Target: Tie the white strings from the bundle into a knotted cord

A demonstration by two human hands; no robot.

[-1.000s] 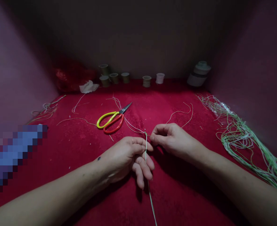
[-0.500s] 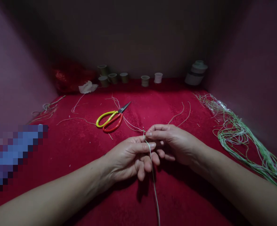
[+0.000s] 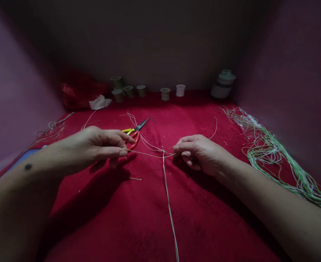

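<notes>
My left hand (image 3: 108, 143) pinches one end of a thin cord (image 3: 146, 154), which runs across to the right. My right hand (image 3: 190, 149) pinches the cord's other side between thumb and forefinger. The cord crosses over pale green and white hanging cords (image 3: 168, 203) that run from a small knot by a pin (image 3: 163, 148) down toward me. Thin white strands lead from that knot up to the scissors (image 3: 138, 131), whose yellow and red handles are partly behind my left hand. A short tail of cord (image 3: 134, 178) shows below my left hand.
A tangle of green and white cords (image 3: 283, 160) lies along the right side. Several thread spools (image 3: 165, 94) and a white bottle (image 3: 223, 84) stand at the back. White crumpled paper (image 3: 100, 102) lies by a red bag (image 3: 81, 91). Red cloth (image 3: 204, 218) covers the table.
My hands were close together at the knot; now they are apart. My left hand has moved left, drawing the thin cord out sideways. My right hand has shifted only slightly.
</notes>
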